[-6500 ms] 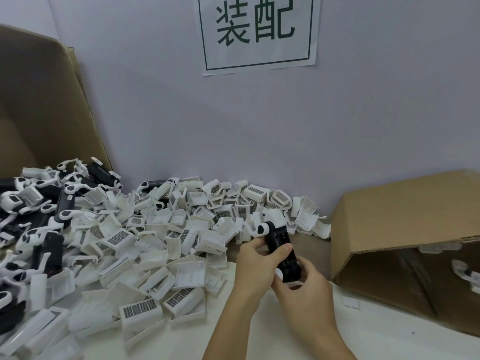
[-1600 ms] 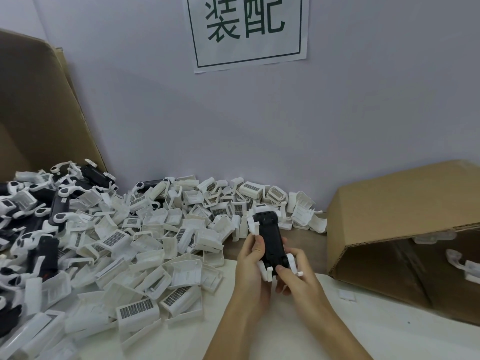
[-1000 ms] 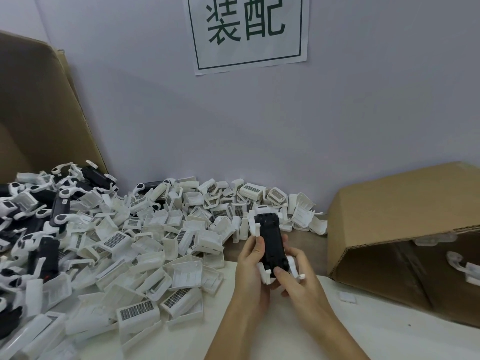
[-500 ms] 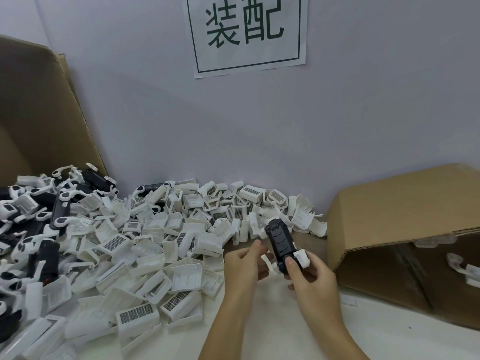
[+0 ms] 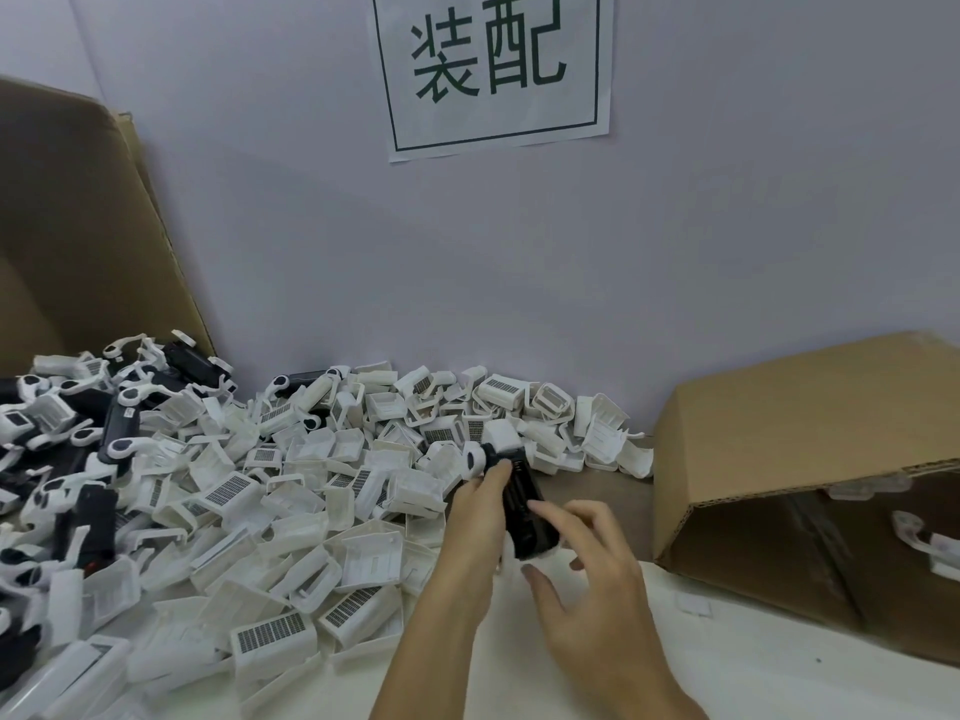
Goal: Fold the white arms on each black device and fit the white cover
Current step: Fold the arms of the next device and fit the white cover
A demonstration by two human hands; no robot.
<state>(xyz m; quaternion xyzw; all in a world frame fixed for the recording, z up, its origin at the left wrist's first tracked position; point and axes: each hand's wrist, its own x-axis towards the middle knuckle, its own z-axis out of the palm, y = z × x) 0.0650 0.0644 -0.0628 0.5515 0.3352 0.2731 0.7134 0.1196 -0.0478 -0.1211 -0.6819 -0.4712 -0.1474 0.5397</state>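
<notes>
Since half a second ago the long black plastic device (image 5: 525,504) has passed to my left hand (image 5: 475,517), whose fingers wrap its side above the white tabletop (image 5: 779,662); my right hand (image 5: 584,558) hovers beside it, fingers spread and empty. One rounded white arm (image 5: 474,458) shows at its far end. I judge folding is under way; next, pick a white cover (image 5: 371,556) from the pile.
</notes>
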